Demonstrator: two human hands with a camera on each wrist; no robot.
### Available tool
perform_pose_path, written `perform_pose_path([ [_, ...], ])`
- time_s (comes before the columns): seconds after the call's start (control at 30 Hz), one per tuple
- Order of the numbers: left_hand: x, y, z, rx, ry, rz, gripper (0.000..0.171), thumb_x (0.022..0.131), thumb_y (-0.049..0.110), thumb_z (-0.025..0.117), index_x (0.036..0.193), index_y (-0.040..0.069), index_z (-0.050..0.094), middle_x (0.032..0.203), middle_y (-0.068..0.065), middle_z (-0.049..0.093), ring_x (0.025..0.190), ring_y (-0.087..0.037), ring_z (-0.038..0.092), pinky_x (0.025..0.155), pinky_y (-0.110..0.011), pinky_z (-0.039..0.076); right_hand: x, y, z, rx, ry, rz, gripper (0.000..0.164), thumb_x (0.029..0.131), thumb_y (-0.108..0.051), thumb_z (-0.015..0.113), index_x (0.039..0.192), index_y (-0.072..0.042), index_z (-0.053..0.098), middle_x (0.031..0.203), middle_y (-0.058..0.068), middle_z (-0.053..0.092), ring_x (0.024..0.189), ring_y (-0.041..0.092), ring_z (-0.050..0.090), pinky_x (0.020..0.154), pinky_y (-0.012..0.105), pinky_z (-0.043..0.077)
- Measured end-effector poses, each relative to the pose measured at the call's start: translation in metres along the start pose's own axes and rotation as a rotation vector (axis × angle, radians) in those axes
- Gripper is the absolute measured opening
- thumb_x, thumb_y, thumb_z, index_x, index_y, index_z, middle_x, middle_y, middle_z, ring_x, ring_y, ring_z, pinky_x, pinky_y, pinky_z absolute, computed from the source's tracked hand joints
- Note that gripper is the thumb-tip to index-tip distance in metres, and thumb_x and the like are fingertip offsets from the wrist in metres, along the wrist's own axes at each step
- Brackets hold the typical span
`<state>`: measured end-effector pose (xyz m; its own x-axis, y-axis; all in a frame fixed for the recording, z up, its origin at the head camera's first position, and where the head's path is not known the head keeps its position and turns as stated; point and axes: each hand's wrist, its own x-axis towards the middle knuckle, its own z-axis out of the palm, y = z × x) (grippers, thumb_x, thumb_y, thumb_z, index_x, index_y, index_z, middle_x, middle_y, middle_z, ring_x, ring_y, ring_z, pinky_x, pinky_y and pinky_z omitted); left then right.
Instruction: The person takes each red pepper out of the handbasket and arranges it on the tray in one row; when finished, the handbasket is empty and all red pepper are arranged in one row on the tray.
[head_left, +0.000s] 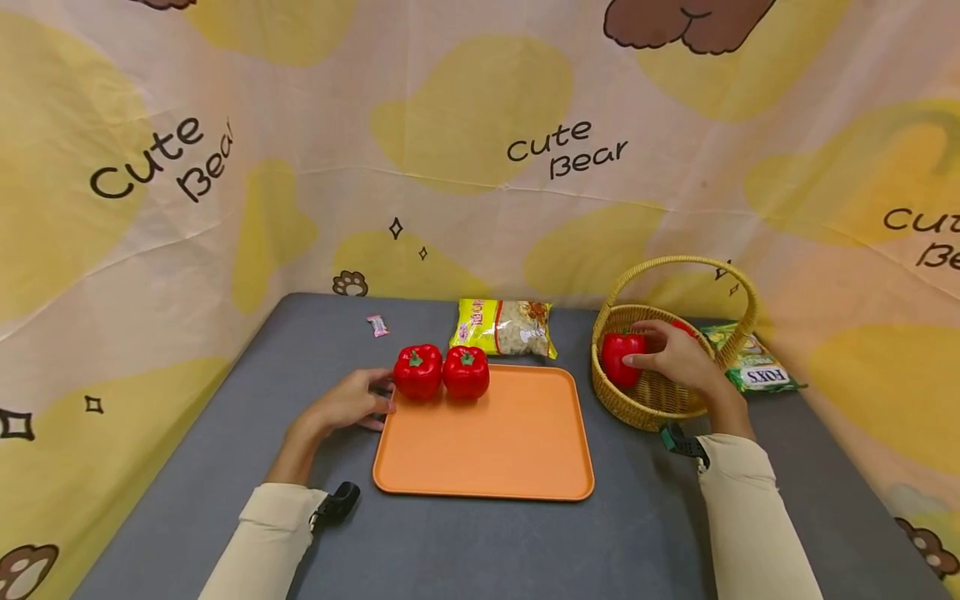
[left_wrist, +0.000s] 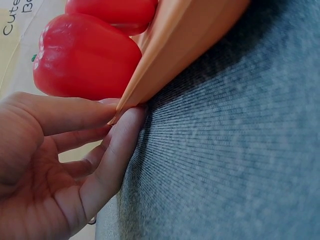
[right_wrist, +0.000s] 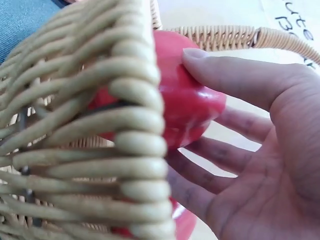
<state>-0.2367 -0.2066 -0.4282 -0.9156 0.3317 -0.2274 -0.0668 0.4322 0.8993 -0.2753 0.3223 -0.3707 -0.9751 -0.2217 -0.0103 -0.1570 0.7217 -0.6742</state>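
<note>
My left hand (head_left: 352, 402) pinches the left rim of an orange tray (head_left: 487, 450); the left wrist view shows thumb and fingers on either side of the tray's edge (left_wrist: 131, 95). Two red bell peppers (head_left: 417, 372) sit side by side at the tray's back left corner, close to that hand. Over on the right, my right hand (head_left: 678, 360) reaches into a wicker basket (head_left: 633, 410) and grips a red bell pepper (right_wrist: 187, 95) with thumb and fingers around it. Another red pepper (right_wrist: 184, 220) lies in the basket, mostly hidden by the hand and the wicker.
Behind the tray lies a yellow and clear snack bag (head_left: 502, 327). A small pink wrapped candy (head_left: 377, 325) is at the back left. A green FOX'S packet (head_left: 757, 367) lies right of the basket, whose tall handle (head_left: 675, 260) arches over it. Printed cloth walls enclose the grey table.
</note>
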Motion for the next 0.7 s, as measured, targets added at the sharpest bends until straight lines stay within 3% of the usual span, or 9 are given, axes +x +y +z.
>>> perform_pose_path([
  [0.27,0.0,0.0,-0.001,-0.001,-0.004,-0.005,0.072,0.094,0.001,0.067,0.157,-0.013,0.036,0.141,-0.032,0.052,0.095,-0.023,0.068,0.076,-0.04,0.068,-0.016,-0.016,-0.004,0.0,0.072,0.001,0.073,0.096,-0.032,0.077,0.155,-0.002,0.048,0.151,0.029,0.05,0.13,0.047,0.055,0.103,0.057,0.053],
  [0.4,0.0,-0.001,-0.001,-0.001,-0.003,-0.003,0.072,0.094,0.001,0.067,0.157,-0.013,0.036,0.141,-0.032,0.052,0.095,-0.023,0.068,0.075,-0.04,0.068,-0.024,-0.025,-0.009,-0.035,0.076,-0.004,0.077,0.095,-0.028,0.077,0.157,0.002,0.044,0.152,0.032,0.042,0.134,0.049,0.049,0.105,0.06,0.05],
  [0.7,0.001,0.0,-0.001,0.007,-0.008,-0.007,0.071,0.094,0.001,0.067,0.157,-0.013,0.036,0.141,-0.032,0.052,0.094,-0.023,0.069,0.076,-0.039,0.067,-0.045,-0.045,-0.017,-0.047,0.081,-0.023,0.079,0.094,-0.026,0.077,0.158,0.004,0.042,0.149,0.028,0.041,0.132,0.047,0.05,0.103,0.056,0.052],
])
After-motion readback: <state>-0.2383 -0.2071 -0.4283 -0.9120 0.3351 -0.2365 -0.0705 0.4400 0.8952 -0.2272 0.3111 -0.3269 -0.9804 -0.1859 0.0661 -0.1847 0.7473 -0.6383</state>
